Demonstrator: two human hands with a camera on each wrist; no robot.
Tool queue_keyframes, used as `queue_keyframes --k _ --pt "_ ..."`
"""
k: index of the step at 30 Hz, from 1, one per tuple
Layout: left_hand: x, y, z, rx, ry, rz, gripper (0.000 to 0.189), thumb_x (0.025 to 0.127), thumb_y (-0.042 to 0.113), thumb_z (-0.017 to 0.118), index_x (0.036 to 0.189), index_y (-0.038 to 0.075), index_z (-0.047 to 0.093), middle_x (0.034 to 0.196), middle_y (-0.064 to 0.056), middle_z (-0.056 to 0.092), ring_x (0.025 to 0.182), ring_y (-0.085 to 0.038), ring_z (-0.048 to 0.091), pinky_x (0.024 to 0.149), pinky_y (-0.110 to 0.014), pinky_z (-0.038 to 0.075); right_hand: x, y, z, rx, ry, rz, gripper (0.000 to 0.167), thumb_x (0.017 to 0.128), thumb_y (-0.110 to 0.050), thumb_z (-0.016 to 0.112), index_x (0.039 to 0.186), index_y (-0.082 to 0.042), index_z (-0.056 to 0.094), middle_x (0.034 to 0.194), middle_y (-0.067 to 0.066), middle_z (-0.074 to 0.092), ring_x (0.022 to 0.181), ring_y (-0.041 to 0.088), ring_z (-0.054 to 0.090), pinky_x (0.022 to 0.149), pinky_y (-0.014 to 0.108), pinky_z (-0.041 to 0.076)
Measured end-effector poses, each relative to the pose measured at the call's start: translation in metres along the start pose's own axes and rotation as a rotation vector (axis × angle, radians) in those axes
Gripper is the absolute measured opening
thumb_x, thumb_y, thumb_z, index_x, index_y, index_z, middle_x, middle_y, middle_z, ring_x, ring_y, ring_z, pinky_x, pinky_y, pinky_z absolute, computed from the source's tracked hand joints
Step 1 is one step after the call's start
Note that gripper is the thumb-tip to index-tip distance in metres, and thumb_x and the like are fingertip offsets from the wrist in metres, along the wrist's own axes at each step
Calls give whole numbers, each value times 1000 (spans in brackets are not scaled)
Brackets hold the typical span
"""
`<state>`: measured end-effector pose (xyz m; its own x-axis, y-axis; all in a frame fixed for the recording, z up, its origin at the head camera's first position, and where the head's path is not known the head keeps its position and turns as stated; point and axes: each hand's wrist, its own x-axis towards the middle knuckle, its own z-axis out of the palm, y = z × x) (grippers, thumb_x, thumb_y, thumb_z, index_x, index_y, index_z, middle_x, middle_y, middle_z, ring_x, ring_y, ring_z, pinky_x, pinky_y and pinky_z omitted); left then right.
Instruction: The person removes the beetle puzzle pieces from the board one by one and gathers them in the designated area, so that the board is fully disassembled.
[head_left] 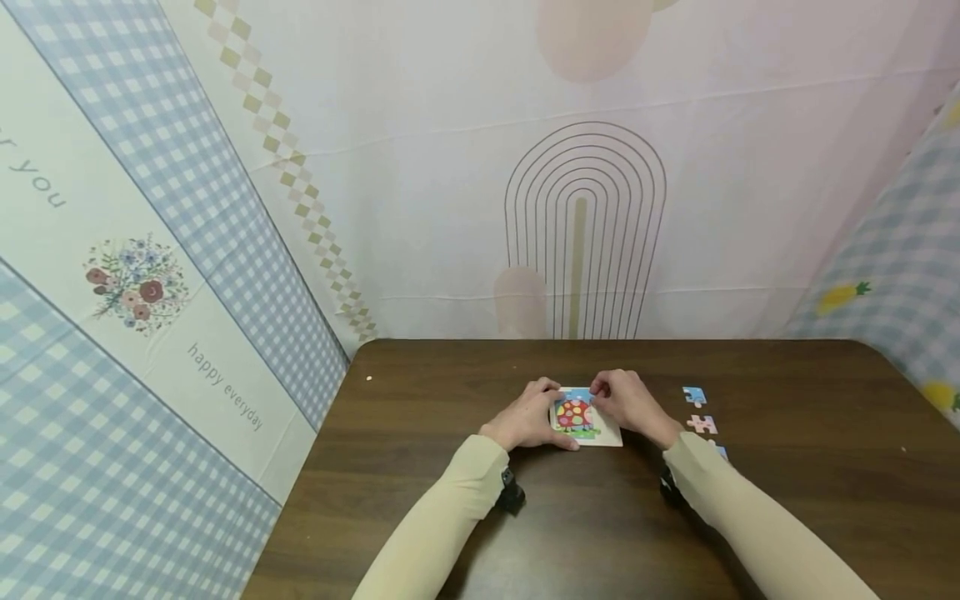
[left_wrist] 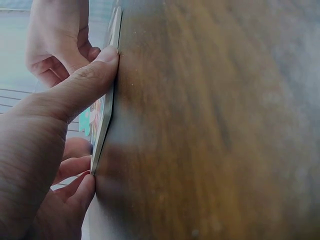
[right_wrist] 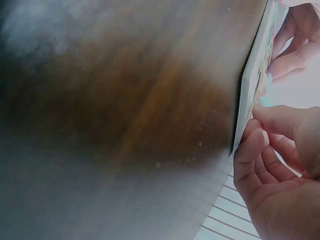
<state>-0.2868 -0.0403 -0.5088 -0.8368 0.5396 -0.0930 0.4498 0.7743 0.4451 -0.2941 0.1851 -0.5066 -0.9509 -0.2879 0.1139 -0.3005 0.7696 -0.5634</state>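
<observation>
A small jigsaw puzzle (head_left: 575, 414) with a red spotted ladybug picture lies in its pale tray (head_left: 611, 435) on the brown table. My left hand (head_left: 527, 419) holds the tray at its left side, the thumb along the near edge and the fingers at the far edge. At the tray's upper right, my right hand (head_left: 628, 404) has its thumb and fingertips pinched together at the puzzle surface. A blue-green puzzle piece (right_wrist: 265, 95) stands up from the tray beside the right thumb, partly hidden by the fingers.
To the right lie loose puzzle pieces: a blue one (head_left: 694, 396), a pink one (head_left: 702, 424) and another blue one (head_left: 721, 451) partly behind the right sleeve. The dark wooden table (head_left: 420, 467) ends at a patterned cloth (head_left: 435, 208).
</observation>
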Motion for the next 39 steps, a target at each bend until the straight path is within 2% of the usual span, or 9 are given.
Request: queue_keyframes --k 8,12,18,28,39 --pt "0 -1 0 2 17 23 90 84 57 92 154 13 58 161 -4 49 147 -20 47 120 -35 50 0 -2 -3 13 -5 26 5 96 0 73 99 2 77 93 15 76 80 19 64 73 35 56" --pt "-1 -2 -1 -2 16 43 83 86 55 91 153 21 56 159 -6 49 145 -21 48 117 -39 52 1 -2 -1 16 3 21 5 95 1 74 98 2 78 92 15 76 79 19 65 73 35 57" --pt "-3 -1 -2 -10 -10 41 60 88 53 90 142 32 72 168 -6 42 155 -23 41 121 -41 50 1 -4 -1 11 5 32 5 95 1 74 96 2 79 91 15 77 79 20 66 72 34 57" --pt "-3 0 -2 -8 -7 34 59 87 53 91 140 34 75 167 -6 44 155 -24 41 122 -40 49 2 -4 0 -9 19 34 7 94 0 75 97 3 81 92 16 79 80 20 68 74 39 60" --pt "-4 1 -3 -6 -12 31 59 88 53 90 141 30 74 169 -5 43 158 -24 39 123 -41 48 -5 2 -7 32 44 75 9 97 -1 76 102 5 80 95 19 78 80 21 66 74 40 61"
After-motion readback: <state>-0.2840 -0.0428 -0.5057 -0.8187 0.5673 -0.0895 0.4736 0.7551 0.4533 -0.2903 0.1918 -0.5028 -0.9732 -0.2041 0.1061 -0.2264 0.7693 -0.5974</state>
